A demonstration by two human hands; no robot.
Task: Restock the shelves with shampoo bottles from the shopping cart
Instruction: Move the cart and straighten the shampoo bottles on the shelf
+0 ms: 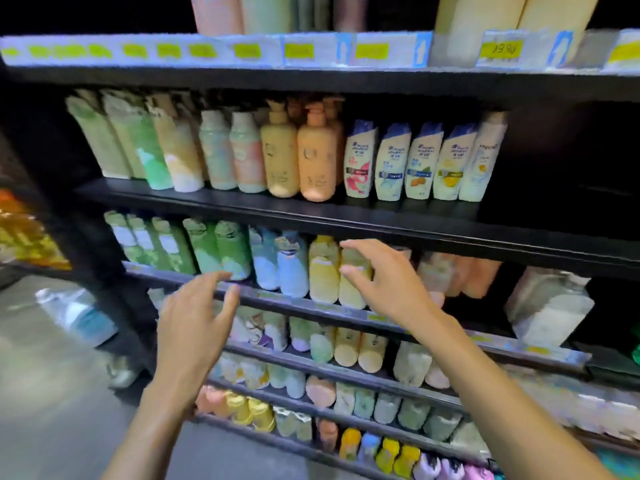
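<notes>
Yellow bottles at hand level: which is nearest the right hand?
The right yellow bottle: the right hand spreads open in front of it, while the left yellow bottle stands clear.

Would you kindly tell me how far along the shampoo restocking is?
Mostly stocked: Head & Shoulders bottles and yellow bottles stand in full rows. In hand: nothing; the right hand is open at the yellow bottles, the left hand open beside it. Left: the shelf looks bare right of the Head & Shoulders row; the cart is out of view.
</notes>
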